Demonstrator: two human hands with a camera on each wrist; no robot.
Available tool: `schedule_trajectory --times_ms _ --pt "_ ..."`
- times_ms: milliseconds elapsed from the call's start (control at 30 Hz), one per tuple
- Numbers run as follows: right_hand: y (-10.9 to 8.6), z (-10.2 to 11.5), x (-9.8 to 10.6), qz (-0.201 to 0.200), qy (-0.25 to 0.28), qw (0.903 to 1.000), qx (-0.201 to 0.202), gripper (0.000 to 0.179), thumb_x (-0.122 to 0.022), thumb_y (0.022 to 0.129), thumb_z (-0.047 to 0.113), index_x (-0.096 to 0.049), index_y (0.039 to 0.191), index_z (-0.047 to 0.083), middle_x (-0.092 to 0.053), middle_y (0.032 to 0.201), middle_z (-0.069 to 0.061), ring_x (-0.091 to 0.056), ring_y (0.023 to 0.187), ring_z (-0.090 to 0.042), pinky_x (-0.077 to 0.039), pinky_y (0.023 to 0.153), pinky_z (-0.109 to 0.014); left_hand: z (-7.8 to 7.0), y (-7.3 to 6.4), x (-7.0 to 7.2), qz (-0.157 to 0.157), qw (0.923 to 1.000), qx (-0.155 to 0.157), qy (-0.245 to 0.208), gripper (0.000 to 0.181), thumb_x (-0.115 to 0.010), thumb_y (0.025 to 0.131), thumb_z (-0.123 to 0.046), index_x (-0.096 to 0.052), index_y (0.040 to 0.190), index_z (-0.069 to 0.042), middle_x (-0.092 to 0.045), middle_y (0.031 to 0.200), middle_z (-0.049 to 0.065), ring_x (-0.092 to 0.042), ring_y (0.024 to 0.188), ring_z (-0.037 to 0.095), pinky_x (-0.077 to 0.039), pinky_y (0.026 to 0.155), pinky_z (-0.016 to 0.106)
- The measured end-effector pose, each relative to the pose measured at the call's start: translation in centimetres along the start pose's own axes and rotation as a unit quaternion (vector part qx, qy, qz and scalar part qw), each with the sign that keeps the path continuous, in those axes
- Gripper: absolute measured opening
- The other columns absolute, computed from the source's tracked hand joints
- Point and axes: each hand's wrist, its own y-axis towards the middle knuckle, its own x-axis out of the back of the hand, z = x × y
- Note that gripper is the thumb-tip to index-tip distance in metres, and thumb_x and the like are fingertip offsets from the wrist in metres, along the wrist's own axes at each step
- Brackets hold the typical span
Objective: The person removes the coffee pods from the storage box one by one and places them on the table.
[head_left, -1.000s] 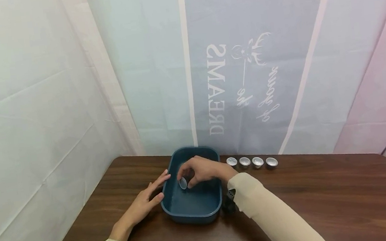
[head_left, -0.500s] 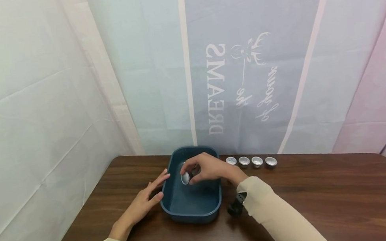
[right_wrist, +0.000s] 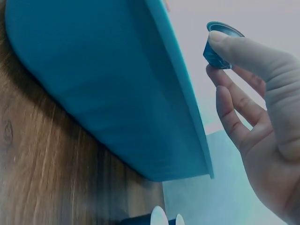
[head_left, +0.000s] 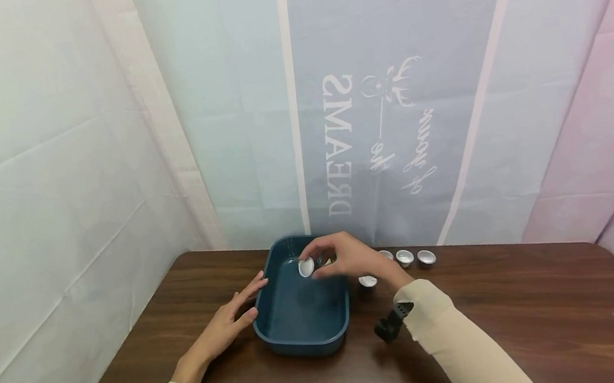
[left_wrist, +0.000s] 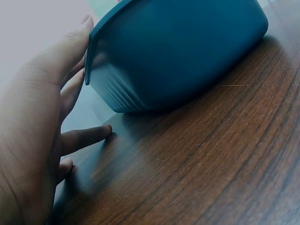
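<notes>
My right hand [head_left: 348, 256] pinches a coffee capsule [head_left: 306, 268] between thumb and fingertips, above the far right part of a dark blue plastic basin [head_left: 302, 347]. The capsule's silver lid faces left in the head view; the right wrist view shows its bluish, tapered cup [right_wrist: 215, 55] raised above the basin's rim. My left hand [head_left: 223, 327] lies at the basin's left side, fingers stretched out, with fingertips and thumb at the rim [left_wrist: 89, 56]. Part of the basin's inside is hidden by my right hand.
To the right of the basin, several silver-lidded capsules [head_left: 405, 258] stand upright near the table's back edge. One capsule [head_left: 368, 282] stands closer to me, beside the basin's wall. The wooden table [head_left: 513, 301] ends at a hanging cloth backdrop [head_left: 243, 129].
My right hand has moved up and to the right with the capsule, away from the basin's middle. A capsule beside the basin has come into view. My left hand stays at the rim.
</notes>
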Motion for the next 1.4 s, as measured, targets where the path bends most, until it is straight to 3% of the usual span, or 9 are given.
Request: schedule_trajectory --times_ms 167,267,333,533,667,800,1000,1200,1400 --pt "-1.0 0.3 0.5 -0.012 -0.005 0.9999 -0.009 0.034 -0.077 0.082 0.01 -0.068 0.115 0.012 -0.067 0.108 0.002 -0.063 0.095 -0.022 -0.052 0.083 -0.044 -0.2 0.0 0.1 0.0 1.0 -0.009 0.001 0.05 -0.048 0.097 0.0 -0.037 0.146 -0.003 -0.024 0.155 0.017 -0.038 0.131 0.042 -0.005 0.099 0.076" --pt "-1.7 -0.6 1.0 -0.033 0.0 0.9994 -0.011 0.034 -0.078 0.082 0.014 -0.068 0.114 0.019 -0.066 0.108 0.008 -0.063 0.094 -0.022 -0.053 0.081 -0.041 -0.2 0.0 0.2 0.004 1.0 -0.007 -0.001 0.05 -0.048 0.097 0.0 -0.036 0.146 -0.002 -0.023 0.155 0.018 -0.037 0.131 0.042 -0.005 0.1 0.075" --pt "-2.3 0.0 1.5 -0.054 0.01 0.9984 -0.015 0.034 -0.078 0.082 0.011 -0.068 0.114 0.016 -0.067 0.108 0.005 -0.064 0.093 -0.026 -0.053 0.078 -0.041 0.0 0.0 0.2 0.006 1.0 -0.005 -0.001 0.051 -0.048 0.097 0.0 -0.036 0.147 -0.003 -0.023 0.155 0.018 -0.037 0.131 0.042 -0.004 0.1 0.075" --pt "-4.4 1.8 3.2 -0.118 0.047 0.9917 -0.017 0.036 -0.077 0.081 0.004 -0.066 0.115 0.003 -0.067 0.109 -0.007 -0.064 0.092 -0.031 -0.054 0.074 -0.045 2.3 -0.1 -0.1 0.007 1.0 -0.001 0.004 0.053 -0.048 0.098 -0.001 -0.033 0.149 -0.008 -0.02 0.157 0.011 -0.037 0.132 0.039 -0.002 0.102 0.073" --pt "-5.4 1.9 3.8 -0.131 0.06 0.9892 -0.027 0.036 -0.076 0.081 0.002 -0.065 0.115 0.001 -0.066 0.105 -0.01 -0.064 0.088 -0.034 -0.055 0.063 -0.042 3.5 -0.2 -0.2 0.012 0.9999 -0.002 0.007 0.054 -0.048 0.1 -0.005 -0.032 0.151 -0.015 -0.018 0.158 0.007 -0.04 0.132 0.034 -0.002 0.102 0.072" --pt "-6.2 1.6 4.1 -0.144 0.064 0.9868 -0.038 0.035 -0.077 0.08 0.003 -0.065 0.113 0.002 -0.066 0.101 -0.012 -0.064 0.084 -0.037 -0.054 0.058 -0.037 3.8 -0.2 -0.1 0.016 0.9999 -0.002 0.002 0.054 -0.048 0.101 -0.009 -0.032 0.151 -0.019 -0.018 0.158 0.004 -0.04 0.132 0.032 -0.002 0.103 0.072" --pt "-7.8 0.8 4.5 -0.166 0.082 0.9812 -0.053 0.034 -0.076 0.081 0.002 -0.064 0.113 0.002 -0.065 0.1 -0.017 -0.063 0.085 -0.037 -0.054 0.055 -0.036 3.8 -0.3 -0.2 0.016 0.9999 0.0 0.001 0.053 -0.048 0.101 -0.011 -0.032 0.151 -0.02 -0.018 0.158 0.002 -0.038 0.134 0.03 -0.002 0.104 0.071" --pt "-9.4 0.0 4.9 -0.204 0.084 0.973 -0.068 0.034 -0.078 0.079 0.002 -0.064 0.11 0.002 -0.066 0.103 -0.015 -0.064 0.088 -0.036 -0.055 0.061 -0.032 3.4 -0.2 -0.2 0.014 0.9999 -0.002 0.006 0.054 -0.047 0.1 -0.006 -0.032 0.151 -0.016 -0.018 0.158 0.006 -0.039 0.132 0.034 -0.003 0.103 0.072" --pt "-10.8 -0.6 5.0 -0.218 0.094 0.9682 -0.078 0.031 -0.077 0.079 -0.001 -0.064 0.107 -0.001 -0.064 0.103 -0.016 -0.065 0.089 -0.032 -0.056 0.065 -0.033 1.1 -0.1 0.0 0.012 0.9999 -0.001 -0.006 0.051 -0.047 0.099 -0.001 -0.033 0.148 -0.004 -0.019 0.156 0.018 -0.038 0.13 0.042 -0.002 0.101 0.073"
